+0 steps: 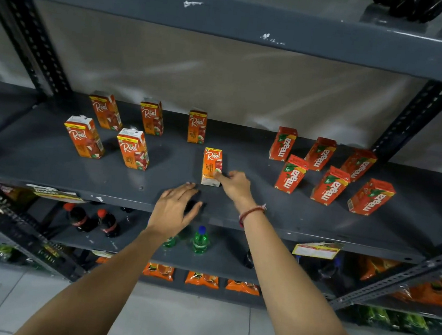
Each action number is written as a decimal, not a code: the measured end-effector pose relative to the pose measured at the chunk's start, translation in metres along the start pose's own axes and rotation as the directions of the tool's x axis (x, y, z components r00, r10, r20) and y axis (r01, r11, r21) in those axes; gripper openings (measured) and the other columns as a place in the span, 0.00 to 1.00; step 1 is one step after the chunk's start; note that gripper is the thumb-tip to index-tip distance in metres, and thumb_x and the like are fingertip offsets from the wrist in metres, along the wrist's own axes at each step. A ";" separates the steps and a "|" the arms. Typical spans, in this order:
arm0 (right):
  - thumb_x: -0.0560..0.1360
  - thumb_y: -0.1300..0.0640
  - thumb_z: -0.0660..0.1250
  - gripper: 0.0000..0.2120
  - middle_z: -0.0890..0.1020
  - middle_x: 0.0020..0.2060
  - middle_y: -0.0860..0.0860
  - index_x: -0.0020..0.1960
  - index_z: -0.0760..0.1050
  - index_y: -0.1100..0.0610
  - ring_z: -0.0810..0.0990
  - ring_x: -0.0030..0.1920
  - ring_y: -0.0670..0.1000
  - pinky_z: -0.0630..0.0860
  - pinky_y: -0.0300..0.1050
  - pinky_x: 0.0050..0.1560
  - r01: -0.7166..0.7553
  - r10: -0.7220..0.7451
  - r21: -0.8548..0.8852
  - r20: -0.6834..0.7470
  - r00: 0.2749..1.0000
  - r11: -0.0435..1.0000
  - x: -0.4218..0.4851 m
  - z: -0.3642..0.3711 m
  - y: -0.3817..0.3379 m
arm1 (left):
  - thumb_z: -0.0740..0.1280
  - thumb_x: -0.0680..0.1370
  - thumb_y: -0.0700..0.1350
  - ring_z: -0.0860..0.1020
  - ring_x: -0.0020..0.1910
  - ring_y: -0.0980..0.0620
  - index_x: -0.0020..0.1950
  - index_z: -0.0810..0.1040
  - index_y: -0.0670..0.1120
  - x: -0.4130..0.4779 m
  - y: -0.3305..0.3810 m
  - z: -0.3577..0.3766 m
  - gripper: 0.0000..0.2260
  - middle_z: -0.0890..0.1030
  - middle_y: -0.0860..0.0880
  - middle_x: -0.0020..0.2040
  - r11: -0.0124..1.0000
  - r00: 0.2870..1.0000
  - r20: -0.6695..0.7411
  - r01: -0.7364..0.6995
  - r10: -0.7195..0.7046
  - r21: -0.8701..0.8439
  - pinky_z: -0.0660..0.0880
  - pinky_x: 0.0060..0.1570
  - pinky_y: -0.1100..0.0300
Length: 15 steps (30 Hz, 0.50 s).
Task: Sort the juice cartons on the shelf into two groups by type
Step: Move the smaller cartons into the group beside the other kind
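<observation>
Grey shelf [51, 166], right hand [236, 184] fingers pinching Real carton [211, 166], left hand [174, 209] spread, empty

Left hand [174, 211]: your arm reaches forward, palm down, fingers spread and loose, nothing in its grasp. Right hand [233, 183]: your arm is extended further, wrist wearing a red thread band [250, 213], fingers curled, thumb and fingertips pressed to what stands before them; whether they actually grip is unclear.
</observation>
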State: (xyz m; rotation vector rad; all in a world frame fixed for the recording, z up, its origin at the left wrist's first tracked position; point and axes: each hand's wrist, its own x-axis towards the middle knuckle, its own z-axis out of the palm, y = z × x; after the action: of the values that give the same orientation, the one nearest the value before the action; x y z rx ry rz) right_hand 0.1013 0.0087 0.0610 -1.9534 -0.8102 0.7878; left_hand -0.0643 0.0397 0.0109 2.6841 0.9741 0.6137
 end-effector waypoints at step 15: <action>0.66 0.52 0.76 0.29 0.78 0.60 0.56 0.62 0.69 0.60 0.76 0.58 0.53 0.72 0.45 0.52 -0.195 0.244 -0.221 0.218 0.945 0.956 0.023 0.013 -0.032 | 0.49 0.76 0.59 0.68 0.68 0.44 0.66 0.71 0.39 0.000 -0.027 -0.003 0.29 0.72 0.40 0.68 0.986 0.990 0.029 0.132 -0.135 0.098 0.64 0.67 0.48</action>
State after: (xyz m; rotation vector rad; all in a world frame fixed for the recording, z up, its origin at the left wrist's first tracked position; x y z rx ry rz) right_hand 0.0969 0.0462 0.0783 -2.1783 -0.8475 1.1356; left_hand -0.0807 0.0599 0.0046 2.6737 1.1907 0.5026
